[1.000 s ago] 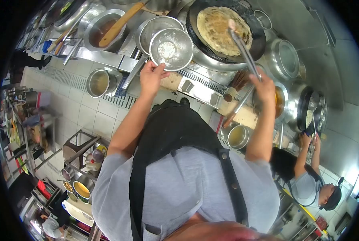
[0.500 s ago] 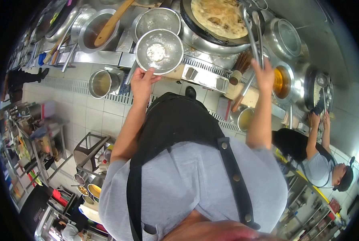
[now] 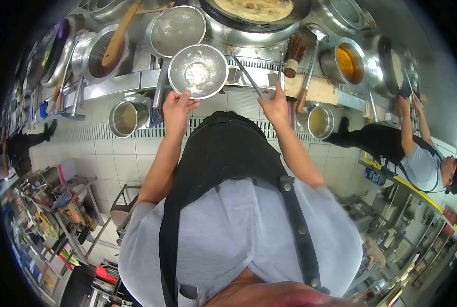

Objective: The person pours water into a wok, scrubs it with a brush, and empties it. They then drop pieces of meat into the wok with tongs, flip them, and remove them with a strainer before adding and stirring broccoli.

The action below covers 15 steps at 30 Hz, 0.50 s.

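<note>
My left hand (image 3: 178,110) pinches the near rim of a metal bowl (image 3: 217,65) and tips it slightly towards me. Some white residue clings to the bowl's bottom. In my right hand (image 3: 274,108) are metal tongs (image 3: 250,75), their arms spread apart and pointing towards the stove, one tip beside the bowl. Beyond the bowl a perforated strainer (image 3: 177,31) rests on the counter. At the top, a large flat bread (image 3: 254,9) lies in a dark pan (image 3: 302,11) on the stove.
A bristle brush (image 3: 294,55) and a wooden-handled ladle (image 3: 311,64) lie right of the tongs, near a pot of amber liquid (image 3: 347,64). Two pots (image 3: 126,118) (image 3: 321,122) hang low at the counter front. A co-worker (image 3: 417,153) works at the far right.
My right hand has come down and left with the tongs, from beside the pan to near the bowl. The bowl stays in my left hand. The view has shifted.
</note>
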Available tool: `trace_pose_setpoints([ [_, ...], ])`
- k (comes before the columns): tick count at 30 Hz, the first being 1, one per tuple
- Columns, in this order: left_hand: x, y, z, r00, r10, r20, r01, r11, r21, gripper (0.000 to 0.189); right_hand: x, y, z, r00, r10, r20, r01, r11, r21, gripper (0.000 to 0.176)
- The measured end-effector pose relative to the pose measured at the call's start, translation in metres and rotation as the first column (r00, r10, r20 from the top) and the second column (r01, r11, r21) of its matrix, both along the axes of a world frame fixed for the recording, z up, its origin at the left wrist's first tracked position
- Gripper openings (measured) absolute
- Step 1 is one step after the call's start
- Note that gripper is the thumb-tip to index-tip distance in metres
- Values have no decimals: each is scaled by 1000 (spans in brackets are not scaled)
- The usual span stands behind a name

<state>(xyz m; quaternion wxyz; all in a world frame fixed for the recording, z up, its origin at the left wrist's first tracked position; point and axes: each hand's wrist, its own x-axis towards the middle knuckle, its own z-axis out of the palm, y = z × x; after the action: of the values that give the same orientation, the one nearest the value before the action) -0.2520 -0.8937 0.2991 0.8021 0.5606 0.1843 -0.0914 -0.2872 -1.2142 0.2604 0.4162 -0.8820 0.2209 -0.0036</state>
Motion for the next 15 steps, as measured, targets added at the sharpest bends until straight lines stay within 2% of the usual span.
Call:
trace_pose_setpoints([
  [2, -6, -2, 8, 1000, -9, 15, 9, 1000, -10, 14, 22, 11, -4, 999, 26, -33, -24, 998, 60, 96],
  [4, -15, -3, 18, 999, 26, 32, -27, 999, 20, 14, 54, 25, 29, 982, -109, -152, 154, 930, 332, 99],
  [6, -26, -4, 25, 997, 64, 52, -67, 996, 53, 14, 75, 22, 11, 990, -20, -140, 62, 952, 300, 98],
  [9, -51, 3, 21, 987, 152, -49, -148, 986, 78, 12, 74, 24, -4, 960, 89, -267, 12, 935, 355, 96],
  [10, -60, 4, 18, 985, 154, -71, -148, 985, 88, 12, 62, 20, -17, 985, 59, -162, 3, 934, 358, 90],
  [12, -76, 1, 15, 961, 272, -48, -265, 958, 115, 11, 36, 10, -44, 999, 0, 45, -16, 933, 359, 79],
  [13, -85, -1, 15, 950, 308, -53, -298, 944, 143, 11, 13, 1, -56, 991, 54, 121, -96, 920, 379, 62],
  [14, -94, -8, 20, 943, 325, -75, -311, 937, 158, 11, -8, -11, -71, 993, 71, 96, -103, 916, 388, 62],
  [15, -100, -15, 26, 922, 377, -91, -357, 916, 183, 12, -23, -24, -89, 994, 99, -54, -59, 863, 501, 54],
])
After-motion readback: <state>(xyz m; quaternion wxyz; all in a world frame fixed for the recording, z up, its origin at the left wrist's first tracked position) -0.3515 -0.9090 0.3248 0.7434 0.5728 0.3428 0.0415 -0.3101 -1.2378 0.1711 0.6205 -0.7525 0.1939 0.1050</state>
